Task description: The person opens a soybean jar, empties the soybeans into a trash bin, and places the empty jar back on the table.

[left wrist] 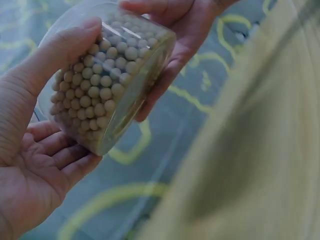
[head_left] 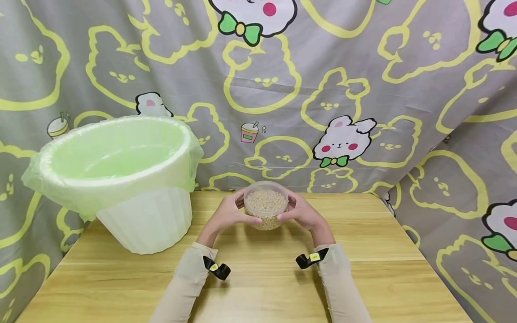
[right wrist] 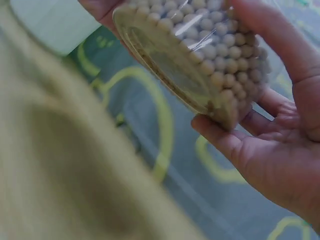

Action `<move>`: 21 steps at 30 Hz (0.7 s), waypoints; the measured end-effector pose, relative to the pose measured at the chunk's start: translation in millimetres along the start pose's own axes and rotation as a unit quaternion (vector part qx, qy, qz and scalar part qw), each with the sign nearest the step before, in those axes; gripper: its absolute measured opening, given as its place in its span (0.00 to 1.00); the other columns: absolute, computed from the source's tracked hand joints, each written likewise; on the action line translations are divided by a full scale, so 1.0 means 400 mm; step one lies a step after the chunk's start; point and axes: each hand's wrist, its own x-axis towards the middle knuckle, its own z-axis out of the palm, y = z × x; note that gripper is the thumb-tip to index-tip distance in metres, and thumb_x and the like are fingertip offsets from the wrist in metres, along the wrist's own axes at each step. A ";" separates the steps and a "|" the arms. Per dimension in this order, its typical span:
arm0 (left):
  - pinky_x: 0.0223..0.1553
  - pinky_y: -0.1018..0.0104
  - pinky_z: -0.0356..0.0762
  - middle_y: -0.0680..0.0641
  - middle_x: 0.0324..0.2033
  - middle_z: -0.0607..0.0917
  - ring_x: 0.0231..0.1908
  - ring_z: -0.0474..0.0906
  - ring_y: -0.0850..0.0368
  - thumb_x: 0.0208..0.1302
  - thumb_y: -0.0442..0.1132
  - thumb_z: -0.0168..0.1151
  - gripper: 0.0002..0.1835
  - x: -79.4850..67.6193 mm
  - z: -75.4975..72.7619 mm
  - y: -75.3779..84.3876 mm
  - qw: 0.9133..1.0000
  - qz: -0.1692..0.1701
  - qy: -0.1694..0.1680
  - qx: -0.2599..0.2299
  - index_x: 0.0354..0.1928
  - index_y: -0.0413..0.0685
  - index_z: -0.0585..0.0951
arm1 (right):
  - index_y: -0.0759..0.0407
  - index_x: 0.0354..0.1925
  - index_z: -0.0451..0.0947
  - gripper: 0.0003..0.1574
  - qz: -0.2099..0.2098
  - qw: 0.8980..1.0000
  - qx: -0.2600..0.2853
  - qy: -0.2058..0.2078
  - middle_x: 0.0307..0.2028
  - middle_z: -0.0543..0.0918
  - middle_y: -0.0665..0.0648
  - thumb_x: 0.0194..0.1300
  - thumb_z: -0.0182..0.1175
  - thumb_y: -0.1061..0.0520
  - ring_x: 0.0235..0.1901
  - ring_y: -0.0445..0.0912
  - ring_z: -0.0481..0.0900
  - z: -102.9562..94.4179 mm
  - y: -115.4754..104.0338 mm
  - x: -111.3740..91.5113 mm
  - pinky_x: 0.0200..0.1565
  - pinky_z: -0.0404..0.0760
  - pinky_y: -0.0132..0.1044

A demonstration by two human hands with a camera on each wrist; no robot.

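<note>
A clear round plastic tub (head_left: 265,220) full of small beige beads (head_left: 265,200) is held between both hands in the head view. From the left side, my left hand (head_left: 231,212) grips it with the thumb on the near wall. My right hand (head_left: 302,212) grips the opposite side in the same way. In the left wrist view the left thumb (left wrist: 62,52) lies along the tub's wall, fingers below. The right wrist view has the tub (right wrist: 200,55) raised off the wooden table, its flat base showing and the right fingers around its lower edge.
A large white ribbed bin (head_left: 149,220) lined with a thin green bag (head_left: 117,152) stands on the table's left side. Behind the wooden table (head_left: 258,278) hangs a grey curtain (head_left: 282,148) with yellow cartoon outlines; it also runs down the right side.
</note>
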 end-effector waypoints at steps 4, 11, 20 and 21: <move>0.66 0.53 0.73 0.51 0.62 0.82 0.63 0.79 0.54 0.40 0.42 0.87 0.51 -0.005 0.006 0.055 0.999 0.050 0.014 0.008 0.71 0.57 0.73 | 0.63 0.78 0.55 0.66 -0.027 1.000 0.003 0.000 0.69 0.66 0.69 0.48 0.81 0.60 0.61 0.47 0.77 0.021 -0.078 -0.012 0.60 0.79 0.35; 0.66 0.52 0.74 0.51 0.61 0.81 0.63 0.78 0.54 0.41 0.40 0.86 0.52 -0.026 0.009 0.108 0.994 0.103 0.038 0.002 0.72 0.57 0.71 | 0.54 0.77 0.56 0.69 -0.063 0.997 -0.054 0.005 0.69 0.67 0.64 0.43 0.82 0.63 0.64 0.53 0.71 0.080 -0.150 -0.014 0.62 0.77 0.40; 0.70 0.47 0.68 0.51 0.66 0.76 0.68 0.72 0.53 0.46 0.42 0.84 0.53 -0.034 0.006 0.172 0.994 0.093 0.052 0.009 0.75 0.61 0.65 | 0.54 0.75 0.62 0.62 -0.095 0.992 -0.055 0.055 0.65 0.72 0.63 0.44 0.81 0.63 0.61 0.52 0.74 0.112 -0.170 -0.001 0.61 0.77 0.39; 0.69 0.47 0.68 0.50 0.67 0.75 0.68 0.71 0.52 0.46 0.42 0.84 0.54 -0.033 0.008 0.181 0.995 0.089 0.054 0.009 0.76 0.61 0.64 | 0.54 0.75 0.62 0.62 -0.096 0.993 -0.053 0.055 0.65 0.72 0.62 0.45 0.81 0.62 0.61 0.52 0.74 0.115 -0.173 0.001 0.60 0.78 0.39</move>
